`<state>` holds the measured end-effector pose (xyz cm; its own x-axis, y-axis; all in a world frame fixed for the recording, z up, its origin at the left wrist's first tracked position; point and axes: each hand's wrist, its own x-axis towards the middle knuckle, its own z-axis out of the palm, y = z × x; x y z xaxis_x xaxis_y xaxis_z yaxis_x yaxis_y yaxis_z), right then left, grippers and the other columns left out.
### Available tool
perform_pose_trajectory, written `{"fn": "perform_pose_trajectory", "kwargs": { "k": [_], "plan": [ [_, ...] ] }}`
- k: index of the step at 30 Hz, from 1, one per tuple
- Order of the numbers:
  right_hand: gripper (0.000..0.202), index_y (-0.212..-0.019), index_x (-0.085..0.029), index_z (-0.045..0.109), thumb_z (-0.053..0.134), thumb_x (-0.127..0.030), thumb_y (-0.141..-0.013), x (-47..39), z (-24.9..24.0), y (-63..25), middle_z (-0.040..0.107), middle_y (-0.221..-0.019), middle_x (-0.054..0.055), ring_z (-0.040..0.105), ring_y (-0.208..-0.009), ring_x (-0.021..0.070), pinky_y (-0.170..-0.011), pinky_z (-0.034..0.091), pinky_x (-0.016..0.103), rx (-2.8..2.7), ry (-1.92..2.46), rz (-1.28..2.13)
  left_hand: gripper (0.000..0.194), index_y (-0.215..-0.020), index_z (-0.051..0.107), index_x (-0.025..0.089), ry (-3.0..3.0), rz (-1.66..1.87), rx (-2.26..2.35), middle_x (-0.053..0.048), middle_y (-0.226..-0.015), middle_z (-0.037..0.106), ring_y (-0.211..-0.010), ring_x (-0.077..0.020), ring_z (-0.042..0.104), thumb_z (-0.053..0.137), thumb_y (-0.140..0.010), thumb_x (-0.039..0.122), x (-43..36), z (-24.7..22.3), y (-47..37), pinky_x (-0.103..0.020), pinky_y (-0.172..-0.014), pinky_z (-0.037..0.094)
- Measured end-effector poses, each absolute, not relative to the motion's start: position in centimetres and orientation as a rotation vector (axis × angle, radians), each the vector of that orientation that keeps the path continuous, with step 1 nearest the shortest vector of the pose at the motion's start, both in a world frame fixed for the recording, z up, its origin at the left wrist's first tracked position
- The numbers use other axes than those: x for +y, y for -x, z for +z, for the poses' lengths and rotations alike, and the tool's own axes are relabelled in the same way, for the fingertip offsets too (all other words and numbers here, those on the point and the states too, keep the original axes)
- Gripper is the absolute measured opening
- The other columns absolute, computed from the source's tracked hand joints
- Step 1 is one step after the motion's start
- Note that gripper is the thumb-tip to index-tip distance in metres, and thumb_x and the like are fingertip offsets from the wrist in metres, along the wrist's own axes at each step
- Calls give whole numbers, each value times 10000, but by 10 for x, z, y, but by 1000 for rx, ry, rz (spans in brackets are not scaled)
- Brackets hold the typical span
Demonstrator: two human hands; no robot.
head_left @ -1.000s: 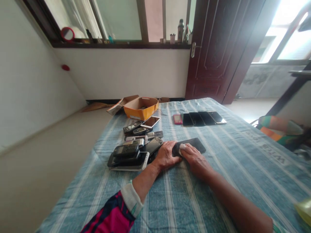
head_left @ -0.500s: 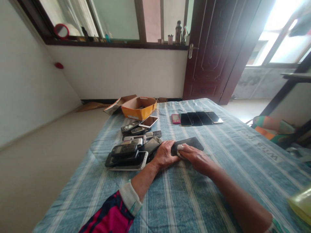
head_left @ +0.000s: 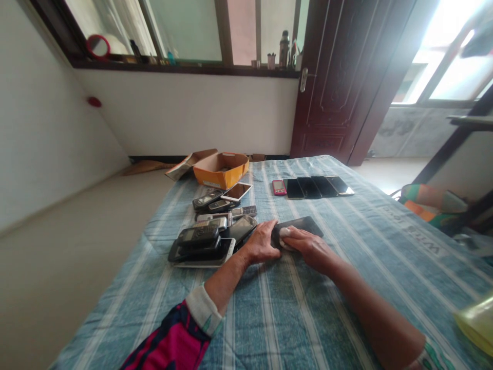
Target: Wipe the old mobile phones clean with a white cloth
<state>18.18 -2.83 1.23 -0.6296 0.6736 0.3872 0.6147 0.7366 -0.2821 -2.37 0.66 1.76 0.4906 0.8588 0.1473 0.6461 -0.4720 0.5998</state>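
A dark flat phone (head_left: 308, 226) lies on the striped cloth in front of me. My left hand (head_left: 262, 243) grips its left end between thumb and fingers. My right hand (head_left: 311, 247) presses a small white cloth (head_left: 285, 234) against the phone's surface, fingers together. Just left of my left hand is a pile of old phones, with a black keypad phone (head_left: 198, 236) on top and a white-edged phone (head_left: 230, 252) underneath. A white phone with a dark screen (head_left: 237, 191) lies behind the pile.
An open orange box (head_left: 215, 178) stands at the table's far left. Farther back, a pink phone (head_left: 279, 188) sits beside a row of several dark phones (head_left: 313, 187). Yellow plastic (head_left: 477, 324) is at the right edge. Blue striped cloth (head_left: 254, 318) covers the table.
My right hand and the white cloth have shifted very slightly on the phone. My left hand stays at the phone's left end, its thumb a little lower. The camera view has moved slightly.
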Motion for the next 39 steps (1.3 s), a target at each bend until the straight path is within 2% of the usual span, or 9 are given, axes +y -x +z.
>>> {"fn": "perform_pose_trajectory", "kwargs": {
  "k": [6,11,18,25,33,36,39],
  "plan": [
    [331,-1189,-204,630,410,-138,-950,-31,10,-157,634,-1221,68,479,-1273,204,-1068,403,358,-2478,841,94,866,-1352,404,113,-2224,555,1179,-159,-1376,497,-1291,-340,449,611,-511,127,9,22,29,-441,-1101,354],
    [357,-1182,-188,634,392,-101,-935,-34,11,-151,653,-1163,74,510,-1239,200,-1071,405,355,-2472,823,36,864,-1347,405,80,-2246,522,1165,-188,-1369,501,-1279,-342,465,583,-502,110,10,24,30,-430,-1094,365],
    [375,-1161,-212,650,397,-86,-915,-37,7,-149,640,-1209,63,525,-1217,214,-1056,427,371,-2446,914,36,839,-1337,415,127,-2224,581,1151,-151,-1361,517,-1274,-337,469,581,-514,121,9,17,28,-457,-1089,366],
    [344,-1102,-201,678,422,-81,-907,-37,8,-145,650,-1192,71,528,-1217,214,-1059,426,364,-2452,880,84,814,-1326,426,110,-2267,590,1150,-160,-1332,534,-1256,-341,478,599,-531,117,8,14,27,-457,-1081,371],
    [360,-1158,-284,672,443,-143,-918,-31,2,-185,639,-1247,24,573,-1179,218,-996,481,372,-2374,1062,135,826,-1324,432,154,-2242,579,1228,-133,-1315,538,-1248,-335,476,757,-578,296,0,19,24,-450,-1064,381],
    [361,-1169,-305,669,445,-166,-922,-26,-1,-200,625,-1273,8,586,-1164,237,-974,496,387,-2351,1135,172,757,-1289,463,148,-2266,581,1272,-145,-1299,543,-1244,-330,479,762,-634,381,-4,19,20,-441,-1060,383],
    [343,-1179,-301,665,448,-203,-932,-23,0,-212,622,-1275,14,592,-1155,260,-943,513,391,-2342,1180,204,686,-1256,487,132,-2319,575,1296,-156,-1269,557,-1226,-324,494,748,-674,383,-6,18,17,-429,-1053,388]
  ]
}}
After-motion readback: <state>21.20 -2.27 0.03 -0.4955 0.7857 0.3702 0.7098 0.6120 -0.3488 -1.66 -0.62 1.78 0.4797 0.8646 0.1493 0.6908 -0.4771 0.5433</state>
